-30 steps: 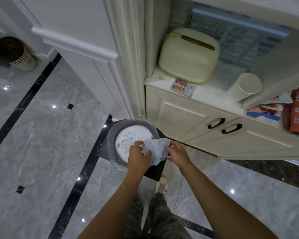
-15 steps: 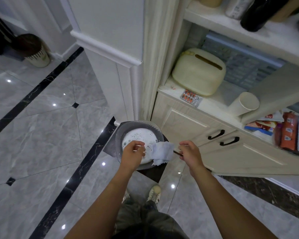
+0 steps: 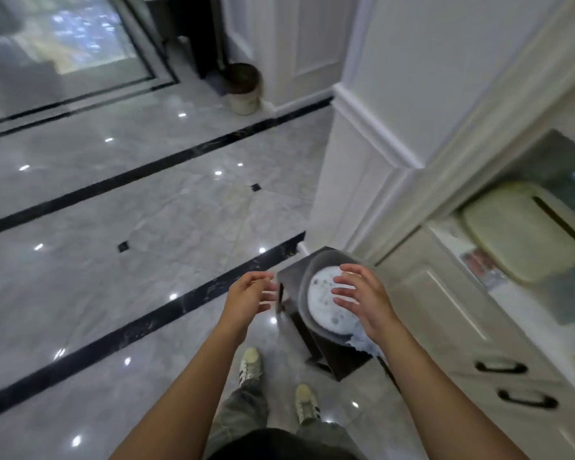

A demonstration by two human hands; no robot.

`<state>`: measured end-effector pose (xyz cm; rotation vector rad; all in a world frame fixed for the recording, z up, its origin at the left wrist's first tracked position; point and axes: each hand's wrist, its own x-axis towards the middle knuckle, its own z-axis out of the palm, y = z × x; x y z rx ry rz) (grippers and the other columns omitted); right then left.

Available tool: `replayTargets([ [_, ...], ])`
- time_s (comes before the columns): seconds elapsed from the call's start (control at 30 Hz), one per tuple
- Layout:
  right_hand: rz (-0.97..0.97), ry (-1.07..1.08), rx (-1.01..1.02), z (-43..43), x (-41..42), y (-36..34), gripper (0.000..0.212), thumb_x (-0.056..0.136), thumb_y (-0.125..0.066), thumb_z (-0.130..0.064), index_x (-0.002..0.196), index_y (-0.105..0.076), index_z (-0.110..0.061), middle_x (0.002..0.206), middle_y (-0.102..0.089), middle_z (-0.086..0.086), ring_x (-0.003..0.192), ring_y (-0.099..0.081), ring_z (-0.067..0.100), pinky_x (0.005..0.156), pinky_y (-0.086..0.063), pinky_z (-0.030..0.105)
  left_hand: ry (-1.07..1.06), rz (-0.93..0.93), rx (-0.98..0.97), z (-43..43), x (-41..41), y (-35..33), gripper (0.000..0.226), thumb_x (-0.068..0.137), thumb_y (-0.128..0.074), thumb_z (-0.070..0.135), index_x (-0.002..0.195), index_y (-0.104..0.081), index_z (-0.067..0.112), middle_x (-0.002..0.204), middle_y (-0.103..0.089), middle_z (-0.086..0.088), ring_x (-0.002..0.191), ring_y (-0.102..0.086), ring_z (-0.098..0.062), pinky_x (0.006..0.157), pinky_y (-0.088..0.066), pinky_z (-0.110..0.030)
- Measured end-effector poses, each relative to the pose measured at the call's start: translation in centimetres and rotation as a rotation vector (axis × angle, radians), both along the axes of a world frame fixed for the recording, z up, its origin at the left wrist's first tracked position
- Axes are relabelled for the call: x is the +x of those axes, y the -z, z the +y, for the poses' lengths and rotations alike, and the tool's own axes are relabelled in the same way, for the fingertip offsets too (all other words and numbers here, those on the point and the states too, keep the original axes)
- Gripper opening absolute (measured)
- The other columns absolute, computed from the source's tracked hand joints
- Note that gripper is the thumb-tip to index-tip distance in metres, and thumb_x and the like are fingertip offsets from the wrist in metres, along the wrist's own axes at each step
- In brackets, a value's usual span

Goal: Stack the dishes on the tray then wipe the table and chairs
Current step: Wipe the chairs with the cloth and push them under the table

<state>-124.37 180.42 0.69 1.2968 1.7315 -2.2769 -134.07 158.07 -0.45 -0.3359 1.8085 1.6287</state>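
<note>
A grey round tray [image 3: 304, 293] holding a white speckled plate [image 3: 322, 303] rests on a small dark stool [image 3: 332, 356] beside the cabinet. A crumpled white wipe [image 3: 362, 341] lies at the tray's near edge, partly under my right wrist. My right hand [image 3: 359, 295] hovers over the plate with fingers spread and holds nothing. My left hand [image 3: 249, 295] is open too, just left of the stool, over the floor.
A cream cabinet [image 3: 472, 327] with black drawer handles stands at the right, a pale tissue box [image 3: 525, 230] on its shelf. A white panelled wall corner [image 3: 362, 167] rises behind the stool. A bin [image 3: 244, 88] sits far back. Glossy tiled floor [image 3: 113, 227] spreads left.
Both hands have let go of the wipe, which now lies on the tray's near edge. The view has swung left toward the open floor.
</note>
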Motion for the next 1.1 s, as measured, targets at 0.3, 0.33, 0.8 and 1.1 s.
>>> replayTargets([
  [0.3, 0.137, -0.413, -0.019, -5.6, -2.5, 0.7, 0.028, 0.098, -0.065, -0.009, 0.125, -0.062, -0.014, 0.108, -0.07, 0.014, 0.088, -0.071, 0.024, 0.079, -0.059, 0.038, -0.538, -0.035, -0.098, -9.6, 9.3, 0.0, 0.018, 0.103, -0.055, 0.012, 0.107, -0.072, 0.01, 0.098, -0.076, -0.013, 0.082, -0.071, -0.023, 0.076, -0.057, -0.035],
  [0.33, 0.136, -0.457, -0.021, -6.5, -2.6, 0.9, 0.026, 0.098, -0.065, -0.008, 0.124, -0.062, -0.013, 0.109, -0.069, 0.016, 0.088, -0.07, 0.026, 0.079, -0.058, 0.039, -0.585, -0.048, -0.105, -10.6, 10.5, 0.0, 0.018, 0.103, -0.055, 0.012, 0.108, -0.072, 0.009, 0.098, -0.075, -0.014, 0.081, -0.07, -0.022, 0.075, -0.057, -0.034],
  [0.8, 0.112, -1.284, -0.06, -30.5, 4.0, -0.5, 0.022, 0.098, -0.066, -0.012, 0.12, -0.066, -0.015, 0.113, -0.071, 0.017, 0.099, -0.073, 0.036, 0.081, -0.061, 0.04, -1.366, -0.13, -0.192, -25.1, 33.9, -1.5, 0.019, 0.103, -0.052, 0.009, 0.102, -0.07, 0.008, 0.089, -0.073, -0.012, 0.07, -0.067, -0.02, 0.059, -0.051, -0.028],
  [1.1, 0.081, -1.665, -0.035, -43.8, 17.2, -0.6, 0.017, 0.096, -0.069, -0.016, 0.113, -0.069, -0.014, 0.111, -0.071, 0.018, 0.095, -0.075, 0.033, 0.082, -0.061, 0.041, -1.731, -0.222, -0.035, -30.5, 50.6, -0.3, 0.022, 0.107, -0.051, 0.014, 0.108, -0.071, 0.006, 0.092, -0.073, -0.015, 0.076, -0.067, -0.023, 0.065, -0.055, -0.032],
])
